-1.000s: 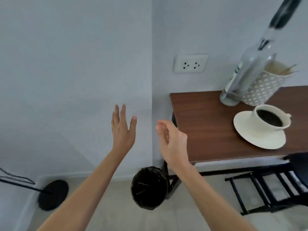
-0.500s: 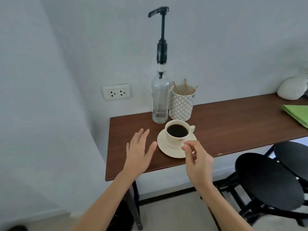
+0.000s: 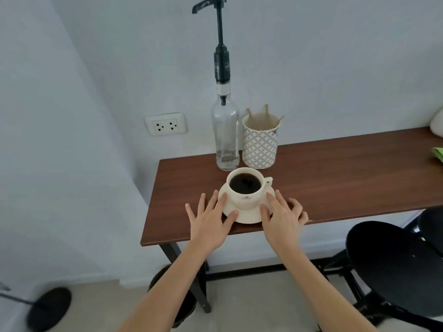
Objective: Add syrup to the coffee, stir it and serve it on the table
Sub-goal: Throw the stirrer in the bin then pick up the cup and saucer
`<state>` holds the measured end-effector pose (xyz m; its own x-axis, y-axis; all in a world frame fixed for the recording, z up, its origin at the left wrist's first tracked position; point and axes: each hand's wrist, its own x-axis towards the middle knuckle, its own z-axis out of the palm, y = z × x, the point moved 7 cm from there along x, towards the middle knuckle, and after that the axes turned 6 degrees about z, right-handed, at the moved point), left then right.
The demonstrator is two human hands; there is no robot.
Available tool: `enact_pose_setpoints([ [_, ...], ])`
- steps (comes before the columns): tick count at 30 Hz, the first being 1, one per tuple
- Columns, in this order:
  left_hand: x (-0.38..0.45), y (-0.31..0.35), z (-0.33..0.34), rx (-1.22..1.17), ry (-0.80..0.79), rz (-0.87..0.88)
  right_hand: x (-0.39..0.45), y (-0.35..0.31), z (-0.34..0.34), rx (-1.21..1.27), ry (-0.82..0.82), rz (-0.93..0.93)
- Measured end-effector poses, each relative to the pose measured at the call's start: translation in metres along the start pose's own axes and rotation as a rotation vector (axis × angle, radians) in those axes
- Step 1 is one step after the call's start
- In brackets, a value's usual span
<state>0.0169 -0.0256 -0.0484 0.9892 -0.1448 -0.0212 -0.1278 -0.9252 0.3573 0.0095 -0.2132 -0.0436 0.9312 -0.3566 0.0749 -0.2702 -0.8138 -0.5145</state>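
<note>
A cream cup (image 3: 245, 188) full of black coffee stands on a cream saucer (image 3: 247, 215) near the front edge of a brown wooden table (image 3: 335, 178). Behind it stands a clear glass syrup bottle (image 3: 224, 135) with a tall black pump. Next to the bottle a patterned holder (image 3: 260, 144) contains wooden stirrers. My left hand (image 3: 211, 224) lies flat with its fingers spread, the thumb and forefinger on the saucer's left rim. My right hand (image 3: 281, 219) rests the same way on the saucer's right rim.
Black stools (image 3: 393, 267) stand at the right under the table's edge. A black bin (image 3: 182, 305) sits on the floor beneath the table's left end. A wall socket (image 3: 165, 124) is at the left of the bottle. Something green (image 3: 438, 154) lies at the table's far right.
The view has swung from the wall to the table. Both hands have come forward from mid-air and now touch the saucer's two sides.
</note>
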Motion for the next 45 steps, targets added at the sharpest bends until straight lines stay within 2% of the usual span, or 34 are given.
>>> enact_pose_setpoints([
  [5,-0.008,0.0,0.002,0.021,-0.008,0.02,-0.013,0.009,0.003,0.057,0.035,0.034],
  [11,-0.017,-0.003,0.003,0.024,-0.027,0.057,-0.038,0.017,-0.002,0.212,0.192,0.11],
  [13,-0.02,-0.003,0.004,0.03,-0.035,0.07,-0.044,0.019,-0.004,0.268,0.14,0.134],
  [17,-0.024,-0.003,0.004,0.046,-0.037,0.098,-0.05,0.021,0.0,0.506,-0.078,0.16],
  [23,-0.031,-0.004,0.002,0.026,-0.061,0.133,-0.053,0.018,0.0,0.802,-0.321,0.181],
  [33,-0.042,-0.006,0.011,-0.033,-0.062,0.15,-0.065,0.031,0.011,1.124,-0.42,0.334],
  [39,-0.057,-0.003,0.011,-0.115,-0.042,0.124,-0.069,0.037,0.008,1.135,-0.453,0.349],
  [45,-0.079,0.005,0.014,-0.264,0.012,0.026,-0.07,0.041,0.0,1.115,-0.533,0.315],
])
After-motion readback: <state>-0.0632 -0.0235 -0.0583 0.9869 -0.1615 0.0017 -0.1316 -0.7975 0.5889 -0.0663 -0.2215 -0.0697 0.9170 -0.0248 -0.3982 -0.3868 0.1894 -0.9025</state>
